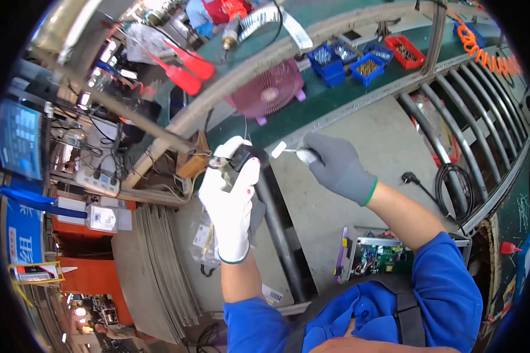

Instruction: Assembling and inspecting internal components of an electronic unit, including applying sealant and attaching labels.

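Note:
My left hand (228, 197), in a white glove, is raised left of the middle. Its fingers and thumb close on a small black block-shaped part (239, 157), whose exact kind I cannot make out. In a grey glove, my right hand (339, 168) pinches a thin stick with a white, flat-looking head (278, 149), like a small brush or swab. That white head points toward the black part, with a small gap between them. Below my right forearm, an open metal housing with a green circuit board (383, 259) lies close to my body.
A pink fan (269, 92) stands beyond my hands. Blue bins (330, 70) and a red bin (405, 52) hold small hardware. Metal rollers (462, 126) and a coiled black power cord (455, 191) lie right. Grey sheets (150, 265) are stacked left, below a screen (20, 141).

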A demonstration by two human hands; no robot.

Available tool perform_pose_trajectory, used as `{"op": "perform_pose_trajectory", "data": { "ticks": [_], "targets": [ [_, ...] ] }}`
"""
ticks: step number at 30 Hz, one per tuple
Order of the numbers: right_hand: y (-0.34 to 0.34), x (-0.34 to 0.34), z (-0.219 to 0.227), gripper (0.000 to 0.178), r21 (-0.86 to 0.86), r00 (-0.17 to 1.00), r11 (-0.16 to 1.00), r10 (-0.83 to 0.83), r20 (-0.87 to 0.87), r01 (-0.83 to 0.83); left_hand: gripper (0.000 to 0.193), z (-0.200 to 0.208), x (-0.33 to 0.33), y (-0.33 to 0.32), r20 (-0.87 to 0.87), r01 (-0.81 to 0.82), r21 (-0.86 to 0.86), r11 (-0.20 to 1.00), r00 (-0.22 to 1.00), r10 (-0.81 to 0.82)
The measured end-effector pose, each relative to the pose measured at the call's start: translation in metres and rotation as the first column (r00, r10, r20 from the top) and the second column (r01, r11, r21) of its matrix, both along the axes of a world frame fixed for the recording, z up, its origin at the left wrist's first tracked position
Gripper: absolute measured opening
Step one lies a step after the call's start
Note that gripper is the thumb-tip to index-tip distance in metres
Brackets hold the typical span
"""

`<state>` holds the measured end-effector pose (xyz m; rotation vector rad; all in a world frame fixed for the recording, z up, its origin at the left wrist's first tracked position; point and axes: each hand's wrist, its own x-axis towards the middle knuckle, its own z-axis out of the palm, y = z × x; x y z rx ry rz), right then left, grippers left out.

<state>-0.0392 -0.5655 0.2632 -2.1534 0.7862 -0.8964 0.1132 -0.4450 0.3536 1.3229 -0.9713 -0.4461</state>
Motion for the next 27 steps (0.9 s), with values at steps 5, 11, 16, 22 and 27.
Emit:
{"op": "perform_pose_trajectory", "data": {
  "ticks": [5,11,16,22,27],
  "targets": [
    [0.006,0.001,0.006,0.012,-0.091,0.997,0.995,-0.032,0.063,0.038,0.046,0.003,-0.006,0.014,0.117,-0.078,-0.003,0.997,0.99,0.078],
    [0.009,0.001,-0.002,0.012,-0.09,1.0,0.996,-0.018,-0.008,0.017,0.047,-0.003,-0.006,0.015,0.115,-0.078,-0.046,0.996,0.99,0.083],
    [0.012,-0.008,0.003,0.014,-0.072,0.998,0.997,-0.019,-0.065,0.015,0.042,-0.002,-0.016,0.014,0.14,-0.081,-0.021,0.997,0.987,0.083],
    [-0.011,-0.109,0.031,0.014,-0.297,0.997,0.955,-0.036,-0.072,0.013,0.029,-0.013,-0.004,-0.023,0.217,-0.121,0.095,0.988,0.971,0.098],
    [0.054,-0.318,0.057,0.016,-0.19,0.972,0.953,-0.231,0.05,0.236,0.041,-0.019,0.059,-0.008,0.541,-0.158,0.091,0.983,0.837,0.084]
  ]
}}
